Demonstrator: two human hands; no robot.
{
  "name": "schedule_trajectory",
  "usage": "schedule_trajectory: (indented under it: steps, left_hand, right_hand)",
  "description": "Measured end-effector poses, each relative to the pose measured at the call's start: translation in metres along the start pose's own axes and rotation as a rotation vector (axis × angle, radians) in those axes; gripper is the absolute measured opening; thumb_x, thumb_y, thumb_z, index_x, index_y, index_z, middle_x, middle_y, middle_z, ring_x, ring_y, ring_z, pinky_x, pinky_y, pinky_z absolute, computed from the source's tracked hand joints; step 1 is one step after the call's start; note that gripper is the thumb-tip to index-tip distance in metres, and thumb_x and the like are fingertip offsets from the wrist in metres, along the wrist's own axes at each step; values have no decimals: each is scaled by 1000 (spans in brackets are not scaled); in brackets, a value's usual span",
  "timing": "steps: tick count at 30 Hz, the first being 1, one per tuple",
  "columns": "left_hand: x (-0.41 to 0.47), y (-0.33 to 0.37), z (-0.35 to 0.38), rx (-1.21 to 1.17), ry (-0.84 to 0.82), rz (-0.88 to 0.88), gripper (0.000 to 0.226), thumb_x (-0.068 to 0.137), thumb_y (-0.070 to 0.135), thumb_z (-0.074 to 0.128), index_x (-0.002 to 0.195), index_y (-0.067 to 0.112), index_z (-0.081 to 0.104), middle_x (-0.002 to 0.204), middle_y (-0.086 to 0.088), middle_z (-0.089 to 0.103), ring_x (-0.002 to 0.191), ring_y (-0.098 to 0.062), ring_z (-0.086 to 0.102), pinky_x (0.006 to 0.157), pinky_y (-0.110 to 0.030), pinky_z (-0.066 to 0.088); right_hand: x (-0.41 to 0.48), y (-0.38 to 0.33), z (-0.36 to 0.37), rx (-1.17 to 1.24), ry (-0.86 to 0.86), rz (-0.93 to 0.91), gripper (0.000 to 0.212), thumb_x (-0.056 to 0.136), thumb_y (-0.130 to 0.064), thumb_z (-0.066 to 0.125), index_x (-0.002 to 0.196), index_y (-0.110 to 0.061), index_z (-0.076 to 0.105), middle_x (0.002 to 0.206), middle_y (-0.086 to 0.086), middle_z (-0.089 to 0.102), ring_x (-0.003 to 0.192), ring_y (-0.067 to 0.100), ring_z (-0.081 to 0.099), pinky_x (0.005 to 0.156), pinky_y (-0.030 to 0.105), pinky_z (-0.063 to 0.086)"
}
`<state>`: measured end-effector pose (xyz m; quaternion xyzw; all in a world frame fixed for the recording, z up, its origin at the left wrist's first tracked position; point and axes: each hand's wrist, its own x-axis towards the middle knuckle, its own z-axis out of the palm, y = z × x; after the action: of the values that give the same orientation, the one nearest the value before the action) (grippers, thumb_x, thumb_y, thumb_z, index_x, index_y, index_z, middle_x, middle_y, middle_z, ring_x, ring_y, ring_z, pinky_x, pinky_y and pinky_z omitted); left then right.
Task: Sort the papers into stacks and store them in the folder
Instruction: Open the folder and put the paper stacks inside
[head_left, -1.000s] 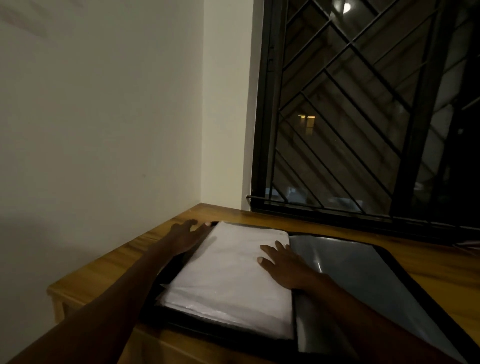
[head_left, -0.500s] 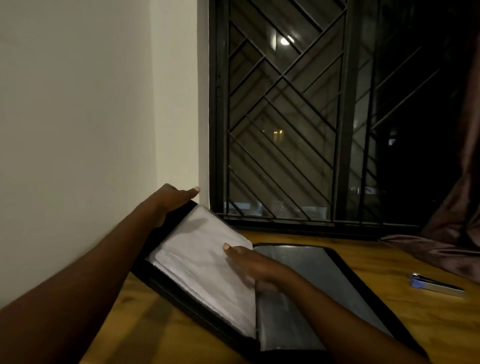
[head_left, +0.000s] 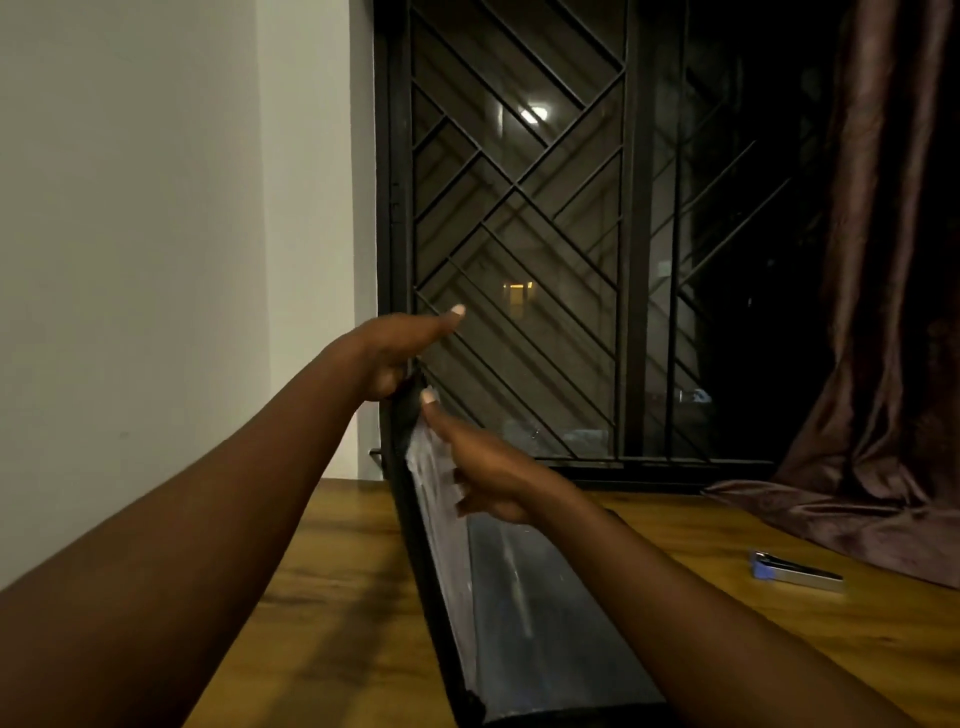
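A black folder (head_left: 545, 613) lies open on the wooden table (head_left: 343, 597). Its left cover (head_left: 415, 530) stands nearly upright, seen edge-on. White papers in clear sleeves (head_left: 441, 519) lie against the inside of that raised cover. My left hand (head_left: 395, 353) grips the cover's top far corner, thumb stretched out over the edge. My right hand (head_left: 478, 462) rests with straight fingers against the papers, holding them to the cover. The folder's right half shows a dark glossy sleeve lying flat.
A blue and silver stapler (head_left: 795, 570) lies on the table to the right. A brown curtain (head_left: 878, 364) drapes onto the table's far right corner. A barred window (head_left: 545, 260) stands behind the folder, a white wall (head_left: 156, 234) to the left.
My left hand has lifted the folder's left cover from flat on the table to nearly upright. My right hand has risen with the papers, staying pressed on them.
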<state>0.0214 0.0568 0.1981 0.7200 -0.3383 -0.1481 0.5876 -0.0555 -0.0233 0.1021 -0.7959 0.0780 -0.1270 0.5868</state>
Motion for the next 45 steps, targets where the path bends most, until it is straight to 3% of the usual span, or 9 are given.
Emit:
schedule_trajectory:
  steps: [3,6,10,15,21,25,33,39,45]
  left_hand:
    - [-2,-2,22,-116,-93,-3,68,95,56,46,145,10,40,149,-18,39,128,-32,47,92,-35,44]
    - [0,-17,43,-161,-152,-8,59,97,58,39,129,11,51,109,-18,58,93,-30,60,72,-42,53]
    - [11,-47,76,-190,-265,36,45,97,53,44,116,15,60,124,-16,61,116,-29,57,97,-47,51]
    - [18,-80,117,17,-358,142,46,98,46,46,134,16,52,137,-5,52,125,-20,50,90,-29,45]
    - [26,-131,149,757,-526,229,60,97,55,44,149,25,38,155,-4,34,142,-23,34,118,-40,27]
    - [28,-167,152,892,-592,213,63,96,57,43,148,23,39,154,-5,37,140,-23,38,117,-41,29]
    - [42,-200,132,1055,-364,243,45,92,65,41,111,27,54,132,-7,46,126,-28,43,104,-57,37]
    - [41,-222,125,1086,-310,369,48,96,58,38,130,26,47,138,-3,40,128,-25,35,105,-55,35]
    - [52,-240,105,1060,-168,313,42,99,52,37,133,28,47,133,-1,43,131,-23,34,106,-55,28]
  right_hand:
    - [-6,-1,-27,94,-12,40,82,78,-80,39,142,-29,42,144,13,45,126,36,48,99,55,43]
    - [-18,-1,-62,314,-4,24,73,84,-73,42,133,-22,54,132,14,57,121,32,54,107,55,37]
    - [-48,0,-103,306,99,25,42,91,-38,55,121,-9,61,113,15,65,105,30,61,98,44,47]
    - [-77,24,-145,341,180,181,21,91,-10,50,108,-2,58,87,14,64,71,21,65,57,26,56]
    - [-87,90,-188,210,269,388,40,84,-6,61,124,-7,57,113,21,65,93,33,67,64,37,58]
    - [-81,156,-191,130,235,475,35,89,-5,58,124,-6,60,115,17,67,107,32,62,95,43,50]
    - [-41,184,-159,-220,262,343,29,85,-23,71,114,-22,70,106,0,71,90,13,67,73,19,55]
    - [13,187,-122,-385,217,226,36,84,-29,70,119,-20,67,119,4,66,109,18,62,93,28,50]
    - [49,188,-93,-528,259,42,33,86,-28,69,118,-22,68,120,-2,67,108,8,58,82,16,37]
